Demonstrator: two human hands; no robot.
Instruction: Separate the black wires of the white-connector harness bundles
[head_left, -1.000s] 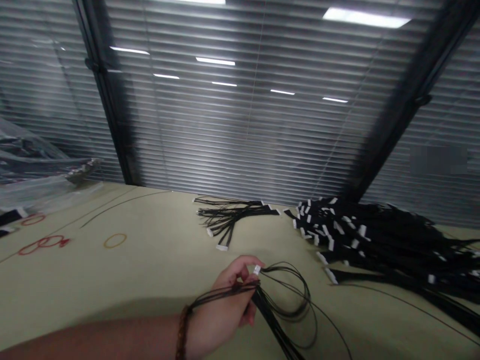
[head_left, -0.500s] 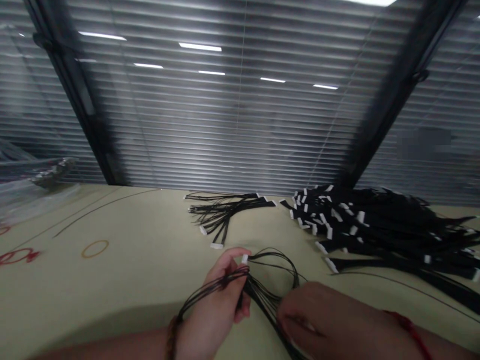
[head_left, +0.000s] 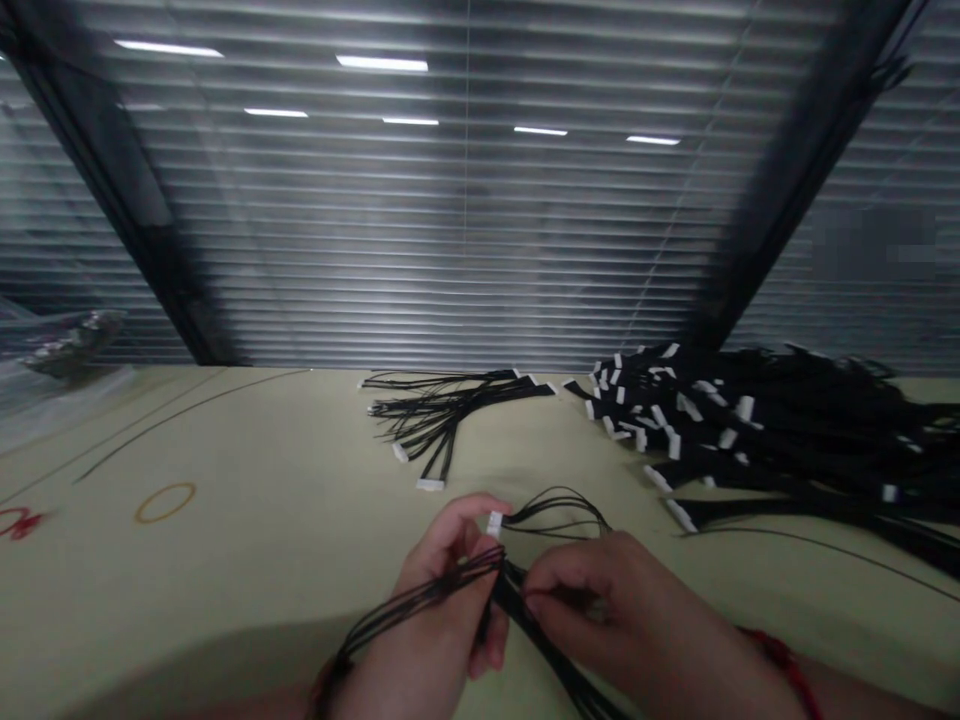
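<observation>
Near the front of the table, my left hand (head_left: 446, 600) is closed on a black wire harness (head_left: 551, 650), with a white connector (head_left: 495, 523) between its thumb and index finger. Some of the thin wires loop over the back of that hand toward the wrist; others arc out to the right from the connector. Close beside it, my right hand (head_left: 600, 605) pinches among the wires, thumb against index finger. Which wire lies in that pinch is hidden. The rest of the harness hangs down between both hands to the bottom edge.
A large heap of black cables (head_left: 772, 420) with white connectors lies at the right. A smaller bunch of cables (head_left: 450, 410) rests at the back middle. Elastic bands (head_left: 165, 502) and a clear plastic bag (head_left: 67, 400) are at the left. Blinds (head_left: 465, 200) rise behind the table.
My right hand has moved left and slightly up, closer to my left hand, and its thumb and index finger now show pinched together. My left hand keeps its hold on the harness.
</observation>
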